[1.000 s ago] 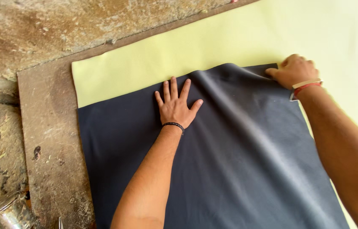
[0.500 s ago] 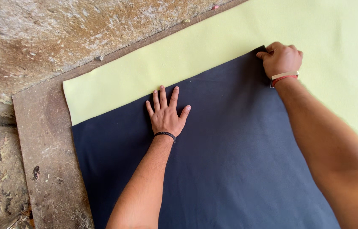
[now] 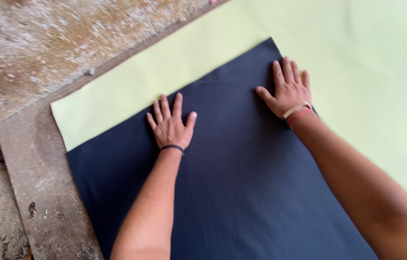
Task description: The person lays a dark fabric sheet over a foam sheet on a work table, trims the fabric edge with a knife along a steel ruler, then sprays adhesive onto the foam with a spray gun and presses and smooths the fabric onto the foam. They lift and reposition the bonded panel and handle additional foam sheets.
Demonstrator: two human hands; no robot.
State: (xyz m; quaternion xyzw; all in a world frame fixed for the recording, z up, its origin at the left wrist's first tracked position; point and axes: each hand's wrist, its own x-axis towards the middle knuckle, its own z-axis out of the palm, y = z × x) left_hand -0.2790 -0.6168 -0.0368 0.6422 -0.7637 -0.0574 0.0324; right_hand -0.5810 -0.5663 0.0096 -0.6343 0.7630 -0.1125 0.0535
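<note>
Two bare hands lie flat, palms down, with the fingers spread and released, gripping nothing. The left hand (image 3: 170, 124) presses on a dark navy sheet (image 3: 242, 192), its fingertips just short of that sheet's far edge. A thin black band circles the left wrist. The right hand (image 3: 288, 89) rests near the sheet's far right corner, fingers fanned toward the corner, with a pale band and a red band on the wrist.

The dark sheet is smooth, matte and rectangular, lying flat with only faint ripples under the palms. It spreads from the fingers back toward the person and past the bottom of the view.

Beyond and to the right of the fingertips, a larger pale yellow-green sheet (image 3: 357, 58) lies beneath it, equally smooth.

Left of the left hand, a worn brown board (image 3: 39, 192) shows. Beyond it is rough, mottled concrete (image 3: 44, 43).
</note>
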